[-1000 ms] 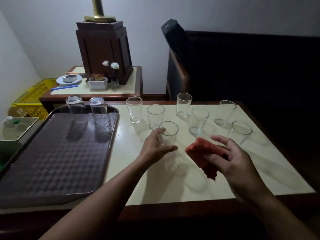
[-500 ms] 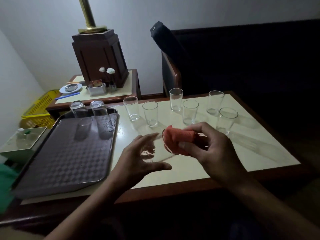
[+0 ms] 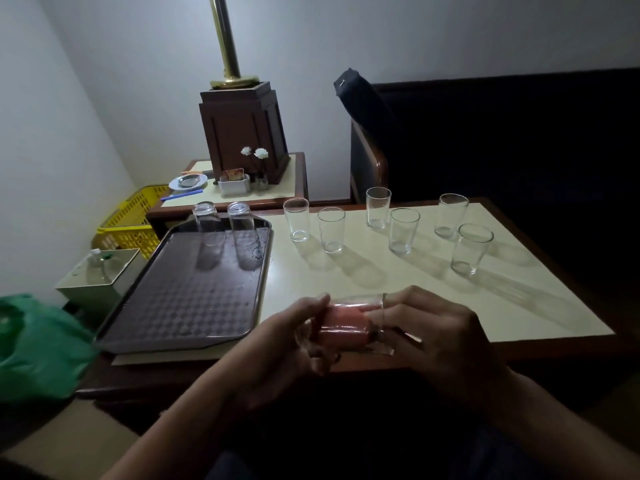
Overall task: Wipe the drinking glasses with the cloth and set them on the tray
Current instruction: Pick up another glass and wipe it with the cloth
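Since half a second ago the red cloth (image 3: 343, 325) has gone inside the drinking glass (image 3: 356, 300), held sideways over the bench (image 3: 485, 306) edge. On my left hand (image 3: 287, 344) the fingers curl round its base; on my right hand (image 3: 440, 336) they pinch the cloth at the mouth. I judge wiping underway; next: twist, withdraw, upend it on the tray (image 3: 180, 306).

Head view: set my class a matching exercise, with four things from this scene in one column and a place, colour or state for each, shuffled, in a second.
Things
1. cloth
2. two glasses on the tray
3. six glasses on the table
4. basket

Matches
a. upright
b. yellow
c. inside the held glass
d. upside down

Pairs: 1-c, 2-d, 3-a, 4-b
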A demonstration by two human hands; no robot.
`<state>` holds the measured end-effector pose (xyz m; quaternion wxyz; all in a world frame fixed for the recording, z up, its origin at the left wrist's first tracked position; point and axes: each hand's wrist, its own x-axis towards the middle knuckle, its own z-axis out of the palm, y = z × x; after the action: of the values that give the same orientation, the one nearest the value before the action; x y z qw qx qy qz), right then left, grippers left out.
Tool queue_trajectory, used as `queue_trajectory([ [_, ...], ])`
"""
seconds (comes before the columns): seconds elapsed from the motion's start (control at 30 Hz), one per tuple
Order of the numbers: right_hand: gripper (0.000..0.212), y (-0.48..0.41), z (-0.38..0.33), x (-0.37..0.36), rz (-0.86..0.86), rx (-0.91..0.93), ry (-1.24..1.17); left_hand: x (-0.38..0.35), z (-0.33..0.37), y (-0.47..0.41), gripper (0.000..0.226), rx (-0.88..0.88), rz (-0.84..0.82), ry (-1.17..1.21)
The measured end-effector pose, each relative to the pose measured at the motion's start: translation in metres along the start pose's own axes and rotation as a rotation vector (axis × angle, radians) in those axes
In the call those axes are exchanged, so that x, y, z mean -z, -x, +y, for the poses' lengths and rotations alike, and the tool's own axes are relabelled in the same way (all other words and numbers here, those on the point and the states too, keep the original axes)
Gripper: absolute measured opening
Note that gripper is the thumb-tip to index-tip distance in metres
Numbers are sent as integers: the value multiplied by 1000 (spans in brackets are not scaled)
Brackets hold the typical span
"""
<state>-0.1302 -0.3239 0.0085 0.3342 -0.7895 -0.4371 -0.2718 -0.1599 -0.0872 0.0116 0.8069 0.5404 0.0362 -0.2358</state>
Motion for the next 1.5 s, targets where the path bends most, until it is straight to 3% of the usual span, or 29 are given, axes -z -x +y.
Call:
queue_trajectory([
  [0.13, 44, 7, -6, 8, -99, 27, -94, 4, 5, 13, 60, -119, 50, -38],
  [0.27, 75, 14, -7, 6, -278, 56, 20, 2, 9, 25, 66, -100, 80, -99],
  [0.33, 82, 15, -13, 4, -392, -140, -121, -3, 3, 29, 64, -155, 95, -137],
  [0.4, 79, 7, -25, 8, -504, -423, -386, -3, -1, 35, 50, -280, 109, -337],
  [0.5, 56, 1, -36, 11, -591, -639, -785, 1, -3, 43, 44, -515, 70, -675],
  [0.63, 41, 1, -40, 7, -514, -842, -1121, 3, -13, 46, 55, -688, 120, -968],
  [0.67, 41, 1, -40, 5, -451, -837, -1084, 3, -12, 45, 62, -632, 140, -904],
  [0.77, 45, -2, -43, 1, -334, -603, -793, 0, -4, 41, 64, -191, 56, -287],
  [0.8, 46, -2, -44, 1, -347, -549, -752, -1, -3, 41, 61, -123, 35, -175],
  [0.87, 52, 2, -42, 2, -410, -565, -719, 1, -2, 45, 52, -179, 61, -238],
  [1.0, 51, 3, -40, 7, -514, -736, -901, 7, 2, 53, 53, -522, 106, -708],
  [1.07, 46, 2, -38, 5, -466, -725, -859, 6, -1, 52, 58, -471, 83, -652],
  [1.2, 48, 6, -42, 0, -422, -560, -677, -1, -8, 46, 47, -154, 70, -224],
  [1.3, 53, 7, -42, 0, -485, -616, -728, 8, -8, 42, 43, -374, 127, -419],
  [1.4, 46, 3, -38, 6, -495, -769, -907, 13, -6, 44, 55, -616, 171, -711],
  [1.5, 45, 3, -38, 6, -444, -686, -808, 8, -10, 39, 62, -395, 144, -503],
])
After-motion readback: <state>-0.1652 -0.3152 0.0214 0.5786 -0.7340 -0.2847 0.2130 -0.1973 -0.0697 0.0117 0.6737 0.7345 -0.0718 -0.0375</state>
